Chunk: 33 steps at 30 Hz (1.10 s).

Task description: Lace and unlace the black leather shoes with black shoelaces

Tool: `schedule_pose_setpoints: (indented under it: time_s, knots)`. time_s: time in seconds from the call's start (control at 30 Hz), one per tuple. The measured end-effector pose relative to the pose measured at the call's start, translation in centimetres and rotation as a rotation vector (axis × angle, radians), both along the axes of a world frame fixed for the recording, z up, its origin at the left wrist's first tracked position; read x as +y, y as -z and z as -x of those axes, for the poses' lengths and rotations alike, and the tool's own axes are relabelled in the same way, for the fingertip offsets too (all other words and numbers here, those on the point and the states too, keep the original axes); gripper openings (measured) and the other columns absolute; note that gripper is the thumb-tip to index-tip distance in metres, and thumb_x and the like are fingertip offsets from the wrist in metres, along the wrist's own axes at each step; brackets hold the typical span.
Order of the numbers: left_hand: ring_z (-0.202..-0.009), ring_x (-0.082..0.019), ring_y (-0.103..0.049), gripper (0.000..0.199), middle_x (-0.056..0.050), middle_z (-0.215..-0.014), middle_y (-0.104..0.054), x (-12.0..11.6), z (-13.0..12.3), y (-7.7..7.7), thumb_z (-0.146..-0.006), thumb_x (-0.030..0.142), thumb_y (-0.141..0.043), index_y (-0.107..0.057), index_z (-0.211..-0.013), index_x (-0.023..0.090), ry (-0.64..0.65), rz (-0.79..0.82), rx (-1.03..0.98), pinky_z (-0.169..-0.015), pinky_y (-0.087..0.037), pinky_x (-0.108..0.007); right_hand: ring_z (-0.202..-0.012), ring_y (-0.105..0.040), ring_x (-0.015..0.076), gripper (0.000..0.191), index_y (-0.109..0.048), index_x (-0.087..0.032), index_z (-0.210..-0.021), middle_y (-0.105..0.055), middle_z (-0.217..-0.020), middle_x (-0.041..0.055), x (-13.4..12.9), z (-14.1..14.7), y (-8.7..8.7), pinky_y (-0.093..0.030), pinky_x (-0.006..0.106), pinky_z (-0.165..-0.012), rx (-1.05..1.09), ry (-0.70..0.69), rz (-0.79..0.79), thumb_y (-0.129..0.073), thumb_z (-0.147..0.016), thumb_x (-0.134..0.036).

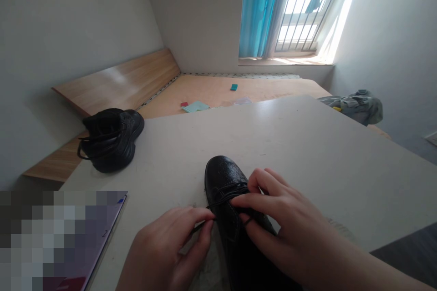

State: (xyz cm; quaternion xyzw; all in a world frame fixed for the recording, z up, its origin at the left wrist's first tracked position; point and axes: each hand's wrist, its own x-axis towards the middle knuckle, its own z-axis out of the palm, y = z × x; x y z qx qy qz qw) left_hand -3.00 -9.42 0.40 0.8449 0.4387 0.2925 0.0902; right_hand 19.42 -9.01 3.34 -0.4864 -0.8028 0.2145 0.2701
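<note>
Well inside far table edge (pixel 225 111), left fingers (pixel 196 215) pinch shoelace (pixel 199 226); right fingers (pixel 261 201) touch shoe (pixel 227 227), grip unclear.

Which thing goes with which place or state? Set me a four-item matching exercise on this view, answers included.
Things
1. left hand
2. farther shoe
3. curtain
4. nearer shoe

Places and states
A. blue, hanging beside the window
B. touched by the right hand
C. pinching a black lace
D. near the left edge of the table

Pairs: 1-C, 2-D, 3-A, 4-B

Both shoes (pixel 223 173) are black, table (pixel 290 145) off-white, headboard (pixel 131 79) brown wood-grain, curtain (pixel 261 9) turquoise.
</note>
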Motion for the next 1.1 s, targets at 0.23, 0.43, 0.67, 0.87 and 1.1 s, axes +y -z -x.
schedule_pose_setpoints:
  time_s: [0.23, 0.43, 0.67, 0.87, 1.1]
  knots:
    - [-0.065, -0.018, -0.066, 0.01, 0.0, -0.076, -0.069, 0.2, -0.3, -0.7, -0.092, 0.017, -0.051, -0.061, -0.094, 0.021, -0.001, -0.254, 0.277, -0.058, -0.048, -0.03, -0.089, -0.054, 0.0217, 0.025, -0.075, -0.024, -0.094, -0.058, -0.091, 0.0068, 0.3, 0.4, 0.8, -0.049, 0.038, -0.077, 0.078, -0.015, 0.022, -0.063, -0.077, -0.011]
    - [-0.066, -0.021, -0.063, 0.015, -0.001, -0.077, -0.068, 0.1, -0.2, -1.5, -0.095, 0.014, -0.044, -0.058, -0.098, 0.019, 0.068, -0.429, 0.445, -0.056, -0.045, -0.034, -0.09, -0.055, 0.0216, 0.025, -0.075, -0.024, -0.094, -0.058, -0.091, 0.0064, 0.3, 0.3, 0.8, -0.049, 0.038, -0.077, 0.08, -0.019, 0.002, -0.064, -0.077, -0.01]
    - [-0.076, -0.023, -0.063, 0.019, -0.004, -0.087, -0.068, 0.3, -1.3, -1.6, -0.094, 0.009, -0.044, -0.057, -0.107, 0.015, 0.095, -0.416, 0.41, -0.063, -0.049, -0.035, -0.088, -0.054, 0.0197, 0.023, -0.075, -0.025, -0.089, -0.058, -0.089, 0.0042, 0.4, 0.4, 1.1, -0.046, 0.034, -0.074, 0.068, -0.016, -0.032, -0.064, -0.077, -0.009]
    - [-0.077, -0.018, -0.062, 0.013, -0.001, -0.085, -0.065, 0.1, -1.8, -1.2, -0.095, 0.012, -0.049, -0.058, -0.1, 0.021, 0.056, -0.204, 0.131, -0.069, -0.05, -0.03, -0.087, -0.051, 0.0193, 0.014, -0.071, -0.022, -0.08, -0.056, -0.087, 0.0034, 0.2, 0.8, 1.0, -0.042, 0.032, -0.071, 0.03, -0.005, -0.016, -0.064, -0.077, -0.01]
    - [-0.09, -0.016, -0.062, 0.018, 0.0, -0.098, -0.064, -0.8, -2.4, -0.4, -0.093, 0.019, -0.054, -0.056, -0.109, 0.026, -0.053, -0.046, -0.075, -0.08, -0.05, -0.026, -0.088, -0.05, 0.018, 0.013, -0.061, -0.021, -0.077, -0.054, -0.089, 0.0015, 0.2, 0.9, 0.6, -0.041, 0.031, -0.074, 0.131, 0.007, 0.034, -0.06, -0.077, -0.008]
